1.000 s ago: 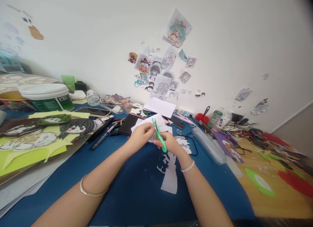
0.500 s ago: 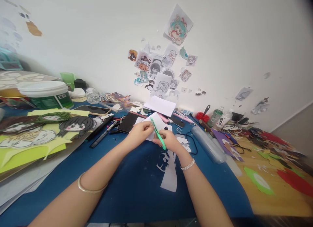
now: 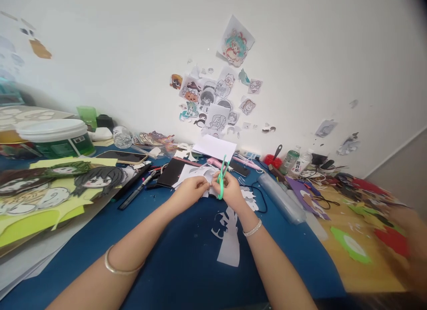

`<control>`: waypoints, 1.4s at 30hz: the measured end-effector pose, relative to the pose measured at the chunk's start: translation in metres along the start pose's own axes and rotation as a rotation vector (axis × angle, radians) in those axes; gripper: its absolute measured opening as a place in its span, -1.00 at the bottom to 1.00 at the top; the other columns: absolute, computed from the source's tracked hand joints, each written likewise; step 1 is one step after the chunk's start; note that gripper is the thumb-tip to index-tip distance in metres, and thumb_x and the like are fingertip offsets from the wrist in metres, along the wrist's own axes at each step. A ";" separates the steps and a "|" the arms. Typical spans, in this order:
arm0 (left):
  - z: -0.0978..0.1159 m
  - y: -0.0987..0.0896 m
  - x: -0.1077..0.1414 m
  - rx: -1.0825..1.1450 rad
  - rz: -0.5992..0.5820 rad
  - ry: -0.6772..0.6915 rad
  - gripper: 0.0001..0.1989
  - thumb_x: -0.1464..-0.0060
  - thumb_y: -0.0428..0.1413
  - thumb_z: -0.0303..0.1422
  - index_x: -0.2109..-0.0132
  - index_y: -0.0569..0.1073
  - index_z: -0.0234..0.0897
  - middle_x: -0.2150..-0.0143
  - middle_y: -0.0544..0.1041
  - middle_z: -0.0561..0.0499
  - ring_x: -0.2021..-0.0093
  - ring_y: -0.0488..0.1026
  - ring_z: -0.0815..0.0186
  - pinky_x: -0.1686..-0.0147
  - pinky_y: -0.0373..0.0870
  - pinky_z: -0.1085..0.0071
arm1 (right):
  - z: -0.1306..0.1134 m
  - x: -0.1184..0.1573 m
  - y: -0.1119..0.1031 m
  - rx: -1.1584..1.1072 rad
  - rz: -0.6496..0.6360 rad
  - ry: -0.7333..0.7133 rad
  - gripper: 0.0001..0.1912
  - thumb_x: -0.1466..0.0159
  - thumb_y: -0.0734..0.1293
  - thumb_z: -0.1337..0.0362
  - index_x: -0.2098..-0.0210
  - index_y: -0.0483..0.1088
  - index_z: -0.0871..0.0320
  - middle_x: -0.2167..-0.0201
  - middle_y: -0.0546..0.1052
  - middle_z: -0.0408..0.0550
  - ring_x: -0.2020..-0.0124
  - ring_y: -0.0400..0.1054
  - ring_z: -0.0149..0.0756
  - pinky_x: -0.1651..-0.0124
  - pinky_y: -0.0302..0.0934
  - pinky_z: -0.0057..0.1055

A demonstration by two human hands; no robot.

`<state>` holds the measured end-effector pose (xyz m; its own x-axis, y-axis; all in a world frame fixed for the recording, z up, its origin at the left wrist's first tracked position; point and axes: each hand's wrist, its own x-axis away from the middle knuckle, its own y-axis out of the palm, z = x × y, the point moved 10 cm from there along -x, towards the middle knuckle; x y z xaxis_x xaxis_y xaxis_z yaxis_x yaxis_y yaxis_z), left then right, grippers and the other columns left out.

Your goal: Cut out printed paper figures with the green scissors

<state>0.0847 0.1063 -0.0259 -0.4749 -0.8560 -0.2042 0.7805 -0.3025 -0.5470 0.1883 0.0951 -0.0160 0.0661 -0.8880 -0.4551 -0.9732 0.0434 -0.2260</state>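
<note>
Green-handled scissors (image 3: 221, 185) are in my right hand (image 3: 230, 190), which is closed around them; the blades point up and away from me, apart from each other. My left hand (image 3: 193, 190) is closed in a pinch, its fingertips close to the right hand's, on a small piece of white paper (image 3: 209, 185) partly hidden by the fingers. Just behind both hands lie white paper sheets (image 3: 187, 173) with cut-out shapes. Nearer me, a white paper scrap (image 3: 229, 247) lies on the blue mat (image 3: 187, 265).
Cut-out drawings (image 3: 96, 179) on yellow sheets and a white-lidded tub (image 3: 56, 136) are at left, with a phone (image 3: 123, 157) and pens (image 3: 136, 192). Rolled clear plastic (image 3: 282, 199) and bottles (image 3: 302, 162) stand right. Another person's blurred arm (image 3: 418, 230) enters at the right edge.
The scissors have swung upright and their blades have opened, clear of the paper. Both hands have shifted slightly lower in view. Another person's arm has appeared at right.
</note>
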 end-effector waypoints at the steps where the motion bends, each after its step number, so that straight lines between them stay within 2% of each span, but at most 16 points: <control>1: 0.000 0.001 0.000 -0.006 -0.005 0.000 -0.72 -0.01 -0.08 -0.18 0.53 0.28 -0.25 0.70 0.24 0.18 0.66 0.24 0.39 0.60 0.12 0.49 | -0.001 0.000 0.001 0.010 -0.007 -0.010 -0.79 -0.02 0.32 0.27 0.34 0.26 0.15 0.51 0.41 -0.14 0.48 0.29 -0.37 0.39 0.20 -0.44; 5: -0.002 0.008 0.000 -0.017 -0.043 0.004 -0.72 -0.03 -0.11 -0.18 0.51 0.28 -0.24 0.69 0.24 0.18 0.66 0.25 0.39 0.60 0.12 0.49 | -0.004 0.001 0.005 0.124 -0.031 -0.014 -0.82 -0.02 0.28 0.33 0.33 0.29 0.16 0.53 0.37 -0.17 0.55 0.21 -0.43 0.46 0.13 -0.49; 8: -0.003 0.008 0.000 -0.068 -0.048 0.005 -0.70 -0.04 -0.13 -0.17 0.49 0.30 -0.24 0.68 0.25 0.17 0.65 0.26 0.37 0.58 0.13 0.48 | -0.009 0.000 -0.008 0.260 -0.033 -0.009 -0.82 -0.03 0.25 0.33 0.33 0.32 0.17 0.55 0.35 -0.19 0.58 0.14 -0.46 0.49 0.08 -0.51; 10: -0.002 0.002 0.000 -0.160 -0.005 0.007 -0.70 -0.04 -0.13 -0.16 0.49 0.31 -0.23 0.65 0.30 0.14 0.60 0.29 0.35 0.56 0.12 0.48 | -0.010 0.000 -0.026 0.372 -0.060 0.006 -0.83 -0.04 0.23 0.33 0.34 0.33 0.18 0.51 0.36 -0.18 0.56 0.14 -0.45 0.47 0.07 -0.52; 12: -0.002 -0.008 0.000 -0.283 0.061 0.001 -0.70 -0.04 -0.14 -0.16 0.48 0.34 -0.22 0.59 0.37 0.09 0.52 0.33 0.31 0.54 0.10 0.48 | -0.005 0.000 -0.055 0.537 -0.040 0.053 -0.81 -0.04 0.20 0.34 0.33 0.34 0.19 0.48 0.39 -0.15 0.53 0.15 -0.43 0.48 0.05 -0.52; 15: -0.001 -0.018 0.001 -0.461 0.118 -0.021 -0.71 -0.06 -0.16 -0.19 0.43 0.36 -0.20 0.49 0.45 0.03 0.46 0.36 0.27 0.54 0.07 0.46 | 0.021 0.004 -0.094 0.861 -0.096 0.248 -0.78 -0.03 0.18 0.39 0.31 0.34 0.18 0.43 0.43 -0.13 0.50 0.20 -0.42 0.49 0.01 -0.55; 18: -0.001 -0.022 0.000 -0.590 0.141 -0.028 -0.72 -0.07 -0.18 -0.23 0.42 0.35 -0.21 0.43 0.48 0.00 0.45 0.37 0.26 0.56 0.04 0.46 | 0.040 0.009 -0.116 0.973 -0.118 0.346 -0.81 0.02 0.21 0.44 0.39 0.36 0.20 0.46 0.45 -0.09 0.52 0.20 -0.41 0.53 -0.04 -0.55; 23: -0.004 -0.022 0.000 -0.655 0.138 -0.040 -0.73 -0.08 -0.18 -0.24 0.40 0.35 -0.22 0.38 0.49 -0.02 0.43 0.39 0.27 0.56 0.07 0.46 | 0.052 0.011 -0.115 1.046 -0.170 0.403 -0.82 0.02 0.24 0.44 0.41 0.39 0.16 0.42 0.49 -0.09 0.50 0.26 -0.38 0.53 -0.07 -0.54; 26: -0.007 -0.023 -0.001 -0.651 0.136 -0.053 -0.74 -0.07 -0.17 -0.24 0.36 0.36 -0.21 0.35 0.49 -0.01 0.40 0.39 0.27 0.55 0.11 0.46 | 0.052 0.011 -0.119 1.119 -0.142 0.420 -0.80 -0.02 0.22 0.45 0.38 0.40 0.16 0.37 0.51 -0.04 0.42 0.30 -0.31 0.51 -0.06 -0.52; 29: -0.010 -0.024 -0.001 -0.630 0.143 -0.063 -0.74 -0.06 -0.15 -0.24 0.23 0.37 -0.19 0.32 0.48 0.00 0.38 0.39 0.26 0.52 0.16 0.46 | 0.048 0.010 -0.125 1.187 -0.090 0.429 -0.76 -0.05 0.18 0.46 0.33 0.40 0.15 0.32 0.51 0.01 0.34 0.33 -0.24 0.47 -0.04 -0.49; 33: -0.005 -0.020 -0.002 -0.667 0.139 0.033 -0.61 -0.02 -0.09 -0.29 -0.03 0.30 -0.15 0.22 0.39 -0.05 0.34 0.38 0.23 0.43 0.25 0.42 | 0.038 0.008 -0.128 1.242 -0.018 0.408 -0.70 -0.09 0.15 0.46 0.22 0.36 0.14 0.28 0.50 0.04 0.30 0.35 -0.19 0.45 -0.02 -0.47; 35: -0.002 -0.014 -0.002 -0.717 0.119 0.110 -0.55 0.01 -0.05 -0.33 -0.08 0.28 -0.12 0.22 0.34 -0.07 0.32 0.36 0.22 0.37 0.28 0.38 | 0.034 0.006 -0.124 1.256 0.005 0.388 -0.70 -0.12 0.15 0.45 0.17 0.34 0.14 0.28 0.50 0.06 0.31 0.36 -0.17 0.44 -0.02 -0.46; 38: 0.002 -0.007 -0.001 -0.787 0.097 0.215 -0.59 0.04 -0.02 -0.39 -0.01 0.36 -0.14 0.25 0.30 -0.10 0.27 0.34 0.18 0.29 0.28 0.33 | 0.030 0.003 -0.110 1.256 -0.001 0.351 -0.74 -0.13 0.18 0.42 0.20 0.35 0.14 0.34 0.50 0.06 0.35 0.36 -0.17 0.46 -0.03 -0.46; 42: 0.006 -0.006 -0.001 -0.843 0.126 0.278 -0.74 0.03 -0.02 -0.41 0.15 0.43 -0.22 0.26 0.32 -0.11 0.28 0.32 0.17 0.32 0.27 0.33 | 0.025 -0.002 -0.087 1.239 0.006 0.296 -0.75 -0.14 0.19 0.42 0.20 0.34 0.13 0.38 0.50 0.04 0.38 0.35 -0.21 0.47 -0.04 -0.47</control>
<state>0.0832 0.1061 -0.0178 -0.5726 -0.6968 -0.4319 0.3277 0.2883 -0.8997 0.2783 0.1044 -0.0166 -0.1444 -0.9472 -0.2862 -0.1068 0.3025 -0.9472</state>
